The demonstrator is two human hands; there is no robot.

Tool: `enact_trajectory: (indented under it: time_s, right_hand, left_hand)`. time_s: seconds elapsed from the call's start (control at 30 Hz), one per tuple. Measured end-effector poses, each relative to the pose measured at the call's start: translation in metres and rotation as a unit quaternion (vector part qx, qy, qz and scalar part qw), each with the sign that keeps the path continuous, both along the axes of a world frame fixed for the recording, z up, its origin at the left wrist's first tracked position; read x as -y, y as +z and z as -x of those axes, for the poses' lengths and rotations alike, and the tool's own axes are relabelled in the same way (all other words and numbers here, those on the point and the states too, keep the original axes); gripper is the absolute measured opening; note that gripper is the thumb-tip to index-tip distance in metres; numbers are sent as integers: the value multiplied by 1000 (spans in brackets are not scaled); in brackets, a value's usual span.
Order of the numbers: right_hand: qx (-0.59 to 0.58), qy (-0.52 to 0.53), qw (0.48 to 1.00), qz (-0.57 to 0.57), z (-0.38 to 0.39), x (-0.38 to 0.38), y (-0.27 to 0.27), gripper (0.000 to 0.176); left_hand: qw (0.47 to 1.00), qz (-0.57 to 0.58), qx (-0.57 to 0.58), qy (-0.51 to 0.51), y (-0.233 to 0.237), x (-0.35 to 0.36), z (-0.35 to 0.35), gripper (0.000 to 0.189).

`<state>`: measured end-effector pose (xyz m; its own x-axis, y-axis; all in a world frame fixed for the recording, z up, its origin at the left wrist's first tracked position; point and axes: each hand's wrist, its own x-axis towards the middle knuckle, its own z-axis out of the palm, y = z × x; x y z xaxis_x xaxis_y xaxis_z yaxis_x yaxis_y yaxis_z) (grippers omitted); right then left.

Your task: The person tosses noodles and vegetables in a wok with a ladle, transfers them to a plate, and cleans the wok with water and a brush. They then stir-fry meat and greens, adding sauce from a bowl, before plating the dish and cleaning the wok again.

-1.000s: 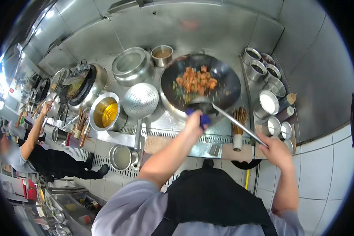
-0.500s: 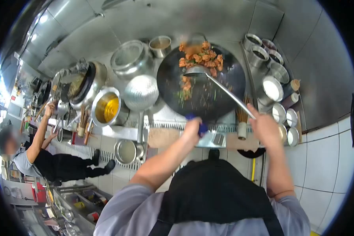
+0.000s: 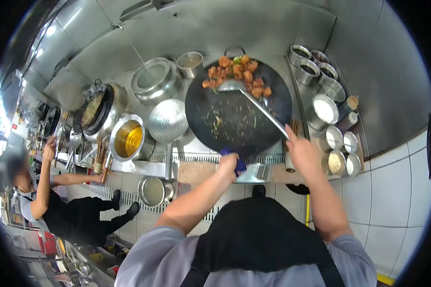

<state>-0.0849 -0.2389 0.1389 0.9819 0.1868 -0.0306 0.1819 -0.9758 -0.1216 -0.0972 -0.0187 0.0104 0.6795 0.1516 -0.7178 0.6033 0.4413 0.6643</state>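
Note:
A large black wok (image 3: pixel 239 126) sits on the stove in front of me. Browned meat chunks (image 3: pixel 239 71) with bits of green lie along its far side, and small scraps dot the bare middle. My left hand (image 3: pixel 229 164) is closed round a blue cloth (image 3: pixel 239 166) at the wok's near edge; the handle beneath is hidden. In my right hand (image 3: pixel 301 148) is the long handle of a metal ladle (image 3: pixel 231 85). The ladle's bowl rests against the near side of the meat chunks.
Left of the wok are a perforated strainer (image 3: pixel 168 120), a lidded pot (image 3: pixel 152 79) and a pot of yellow oil (image 3: pixel 129 138). Seasoning containers (image 3: pixel 325 109) and bottles line the right side. Another person (image 3: pixel 76 210) works at far left, one arm raised.
The meat chunks, in motion and blurred before, now lie together at the wok's far side. My right hand and the ladle have moved slightly left. The other person's lower arm has reached out.

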Motion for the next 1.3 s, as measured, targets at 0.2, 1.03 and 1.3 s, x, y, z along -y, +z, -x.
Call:
enact_trajectory:
  time_s: [0.2,1.03,1.3]
  right_hand:
    - [-94,22,993,-63,26,51,49,42]
    - [-96,47,994,-32,26,63,87,42]
    - [10,35,995,93,-9,12,9,43]
  left_hand:
    - [972,214,50,84,39,-13,-70,15]
    - [982,152,59,96,39,-6,-42,7]
    - [977,177,69,98,-29,-14,-34,7]
